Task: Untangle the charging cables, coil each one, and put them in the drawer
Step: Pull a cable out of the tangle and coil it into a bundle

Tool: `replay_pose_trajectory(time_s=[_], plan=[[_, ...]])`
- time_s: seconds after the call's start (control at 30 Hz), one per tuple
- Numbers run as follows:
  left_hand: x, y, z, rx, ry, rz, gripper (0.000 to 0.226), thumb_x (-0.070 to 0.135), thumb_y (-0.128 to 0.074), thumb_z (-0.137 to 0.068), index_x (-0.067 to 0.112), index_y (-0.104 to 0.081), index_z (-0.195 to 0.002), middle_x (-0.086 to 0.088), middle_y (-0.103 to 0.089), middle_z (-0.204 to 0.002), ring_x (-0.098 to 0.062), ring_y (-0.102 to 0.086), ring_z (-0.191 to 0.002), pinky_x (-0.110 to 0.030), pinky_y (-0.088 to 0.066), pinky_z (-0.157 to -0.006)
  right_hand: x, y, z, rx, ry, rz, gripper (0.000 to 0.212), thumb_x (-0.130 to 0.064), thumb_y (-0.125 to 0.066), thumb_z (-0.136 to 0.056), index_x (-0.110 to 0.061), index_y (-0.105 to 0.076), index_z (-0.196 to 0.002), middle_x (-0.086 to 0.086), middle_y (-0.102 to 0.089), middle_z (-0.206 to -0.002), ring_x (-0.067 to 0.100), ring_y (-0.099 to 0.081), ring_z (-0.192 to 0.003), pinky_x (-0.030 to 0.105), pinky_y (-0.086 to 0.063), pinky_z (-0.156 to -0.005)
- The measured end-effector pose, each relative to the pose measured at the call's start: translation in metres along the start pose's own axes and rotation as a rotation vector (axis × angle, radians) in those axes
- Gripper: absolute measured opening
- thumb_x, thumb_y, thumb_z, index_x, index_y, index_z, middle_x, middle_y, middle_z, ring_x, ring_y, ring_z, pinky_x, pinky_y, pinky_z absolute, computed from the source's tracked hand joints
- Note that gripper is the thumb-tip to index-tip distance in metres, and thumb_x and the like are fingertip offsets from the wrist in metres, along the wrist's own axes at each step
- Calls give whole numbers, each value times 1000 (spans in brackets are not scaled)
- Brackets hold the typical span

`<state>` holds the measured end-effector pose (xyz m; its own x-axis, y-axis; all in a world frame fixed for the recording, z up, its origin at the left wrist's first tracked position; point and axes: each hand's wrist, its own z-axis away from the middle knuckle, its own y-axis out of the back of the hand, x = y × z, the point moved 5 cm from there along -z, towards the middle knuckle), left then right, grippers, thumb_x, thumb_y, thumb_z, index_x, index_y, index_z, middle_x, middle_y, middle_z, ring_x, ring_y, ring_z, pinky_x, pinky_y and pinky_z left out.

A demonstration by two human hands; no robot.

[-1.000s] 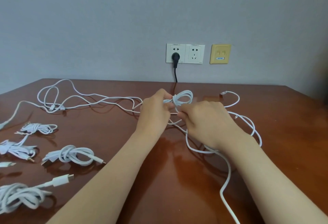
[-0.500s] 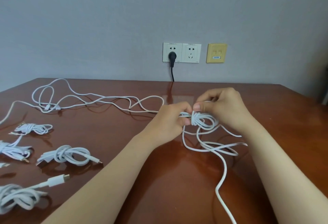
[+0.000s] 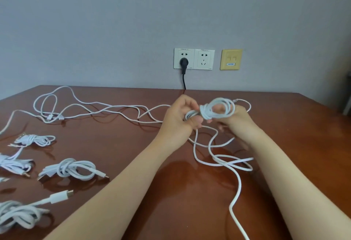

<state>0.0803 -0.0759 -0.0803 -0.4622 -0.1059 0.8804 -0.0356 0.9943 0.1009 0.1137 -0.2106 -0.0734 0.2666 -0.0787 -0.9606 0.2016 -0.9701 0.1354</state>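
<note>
Raised toward the wall socket (image 3: 204, 59), wound fatter than before: coil (image 3: 207, 112) pinched by left hand (image 3: 177, 121), looped round curled fingers of right hand (image 3: 237, 120) (slack remains).

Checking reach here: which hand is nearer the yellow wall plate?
Right. The right hand sits almost straight below the yellow wall plate, in front of it; the left hand is further left, below the black plug. Both hold the white cable.
</note>
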Motion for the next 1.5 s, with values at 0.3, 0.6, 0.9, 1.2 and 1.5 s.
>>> replay_pose_trajectory(time_s=[0.3,0.6,0.9,1.2,1.5], plan=[[-4,17,-2,324,146,232,29,-12,-52,-87,18,-56,-89,-5,-65,-81,-4,-60,-52,-15,-49,-53,-16,-24,6,164,331,351,28,-12,-68,-80,-34,-60,-63,-21,-61,-56,-4,-53,-54,13,-40,-59],[-10,25,-1,429,64,-144,31,0,-56,-87,29,-46,-80,-4,-69,-87,-13,-65,-76,-26,-53,-70,-17,-37,11,111,379,236,36,-9,-57,-90,-35,-57,-65,-24,-58,-51,-5,-53,-55,12,-40,-60],[-13,13,1,254,17,-408,29,14,-64,-85,27,-40,-80,5,-66,-87,-11,-60,-80,-11,-41,-64,1,-25,-1,199,203,222,33,-16,-46,-96,-21,-57,-65,-8,-51,-49,14,-50,-52,35,-45,-60],[-38,6,0,78,262,-23,44,-9,-71,-74,5,-59,-114,0,-68,-91,-1,-65,-74,-13,-52,-70,5,-32,2,109,162,701,37,-20,-51,-93,-22,-42,-58,-5,-44,-55,22,-44,-67,30,-27,-59],[-30,1,1,65,210,75,39,-20,-62,-74,15,-51,-88,0,-66,-88,-8,-64,-79,-23,-52,-74,-2,-28,7,214,200,554,12,-31,-71,-80,-21,-76,-76,-6,-64,-61,7,-55,-58,18,-39,-53]])
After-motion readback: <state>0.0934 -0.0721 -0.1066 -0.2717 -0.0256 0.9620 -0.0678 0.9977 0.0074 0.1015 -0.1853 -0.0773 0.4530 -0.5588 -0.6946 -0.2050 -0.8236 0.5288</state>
